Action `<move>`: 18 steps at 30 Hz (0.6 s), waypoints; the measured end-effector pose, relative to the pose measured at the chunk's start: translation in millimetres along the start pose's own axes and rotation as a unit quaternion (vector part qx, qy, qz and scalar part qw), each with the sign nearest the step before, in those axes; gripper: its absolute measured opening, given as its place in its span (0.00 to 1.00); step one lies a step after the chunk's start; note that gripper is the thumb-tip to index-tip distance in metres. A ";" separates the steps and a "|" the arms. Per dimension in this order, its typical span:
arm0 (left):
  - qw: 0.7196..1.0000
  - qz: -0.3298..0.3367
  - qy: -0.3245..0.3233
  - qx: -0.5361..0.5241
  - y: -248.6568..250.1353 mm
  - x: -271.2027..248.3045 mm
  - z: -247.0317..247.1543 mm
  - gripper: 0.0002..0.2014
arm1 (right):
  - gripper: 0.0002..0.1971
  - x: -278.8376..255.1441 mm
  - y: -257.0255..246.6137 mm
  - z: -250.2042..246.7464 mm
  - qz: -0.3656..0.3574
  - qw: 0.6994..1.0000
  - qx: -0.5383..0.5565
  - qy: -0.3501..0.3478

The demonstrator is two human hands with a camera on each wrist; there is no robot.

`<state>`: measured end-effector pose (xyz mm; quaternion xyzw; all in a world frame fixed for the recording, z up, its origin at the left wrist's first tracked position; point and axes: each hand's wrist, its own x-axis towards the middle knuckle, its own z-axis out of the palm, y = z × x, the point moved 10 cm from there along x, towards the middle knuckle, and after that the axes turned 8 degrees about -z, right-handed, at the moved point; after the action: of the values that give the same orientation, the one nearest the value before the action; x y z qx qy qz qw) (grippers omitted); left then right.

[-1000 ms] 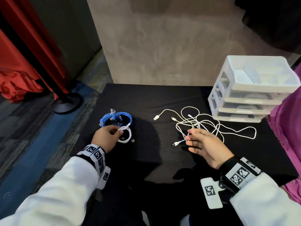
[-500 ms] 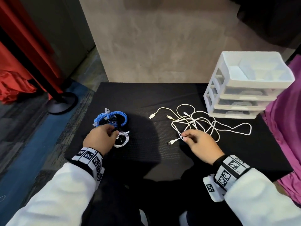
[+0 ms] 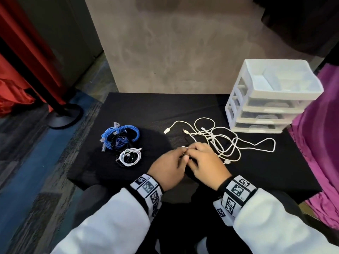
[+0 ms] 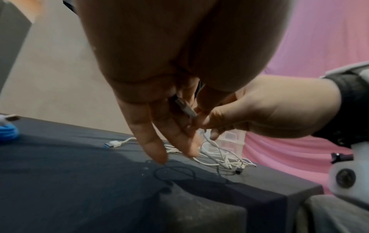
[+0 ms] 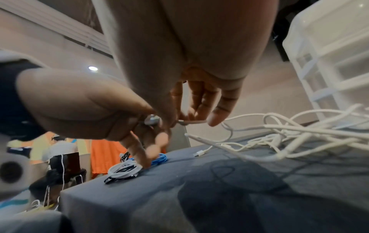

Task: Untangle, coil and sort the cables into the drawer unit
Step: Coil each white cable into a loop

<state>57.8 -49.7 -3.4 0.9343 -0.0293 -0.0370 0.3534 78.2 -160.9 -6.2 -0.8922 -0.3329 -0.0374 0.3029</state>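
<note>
Your table cover [image 3: 183, 107] is black. The loose tangled cable [image 3: 233, 142] on it is white. One coil [image 3: 120, 137] is blue with a black cable through it; the smaller coil [image 3: 130, 156] is white mixed with black. The drawer unit [image 3: 271, 99] is white with translucent drawer fronts. Your sleeves [image 3: 110, 230] are white, your wristbands [image 3: 236, 189] black with white squares bearing black-and-white pixel patterns. Cloth [image 3: 322, 143] to your right is magenta; the drape [image 3: 14, 92] far left is red.

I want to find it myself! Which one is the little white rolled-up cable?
Find the black table, then the big blue coil on its left. The small white coil lies just nearer the person. Unlike the loose white tangle, it is neatly looped, with black cable inside.
</note>
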 end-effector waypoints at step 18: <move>0.906 -0.014 0.056 -0.418 -4.1 -25.6 -140.4 0.13 | 0.08 42.6 30.4 -83.3 0.018 0.994 -0.098 0.051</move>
<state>45.0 47.9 100.1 0.7016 0.0217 0.0011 0.7123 141.2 -201.7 57.3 -0.9202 -0.2959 -0.1101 0.2314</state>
